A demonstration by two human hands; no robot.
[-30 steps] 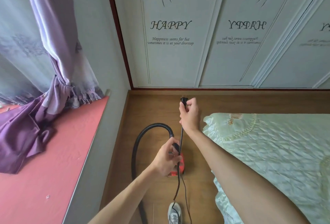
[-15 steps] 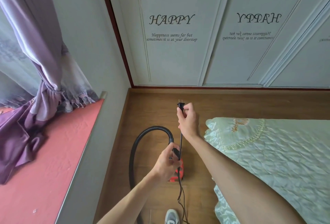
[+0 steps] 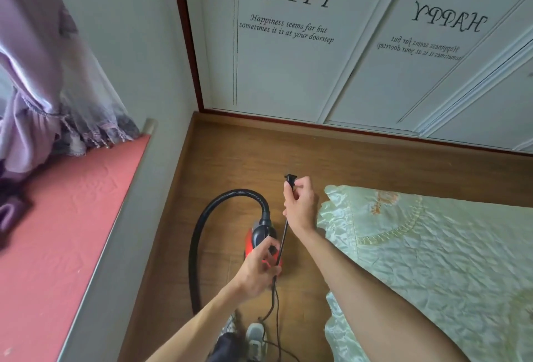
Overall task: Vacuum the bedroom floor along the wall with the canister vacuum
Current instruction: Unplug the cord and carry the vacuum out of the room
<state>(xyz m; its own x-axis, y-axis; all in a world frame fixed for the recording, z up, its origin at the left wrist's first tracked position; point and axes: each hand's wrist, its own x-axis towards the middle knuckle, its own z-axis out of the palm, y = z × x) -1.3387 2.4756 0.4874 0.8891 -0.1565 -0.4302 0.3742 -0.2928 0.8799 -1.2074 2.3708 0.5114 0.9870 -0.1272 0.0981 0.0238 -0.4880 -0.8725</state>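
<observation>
A red and black canister vacuum [image 3: 259, 236] sits on the wooden floor [image 3: 236, 159] between the window ledge and the bed. Its black hose [image 3: 202, 223] arcs up and left, then runs down toward me. My right hand [image 3: 300, 206] holds the black power plug [image 3: 290, 180] at the end of the cord. The black cord [image 3: 283, 234] runs taut down from it. My left hand [image 3: 259, 268] pinches that cord lower down, right over the vacuum body. Below my left hand the cord hangs slack to the floor.
White wardrobe doors [image 3: 288, 67] with "HAPPY" lettering close off the far end. A red window ledge [image 3: 72, 217] with purple curtains [image 3: 34, 87] runs along the left. A pale green quilted bed [image 3: 432, 260] fills the right. My shoe [image 3: 255, 335] is at the bottom.
The camera view has tilted and moved in closer. My hands keep their hold on the plug and cord, with slightly more of the vacuum body showing above my left hand.
</observation>
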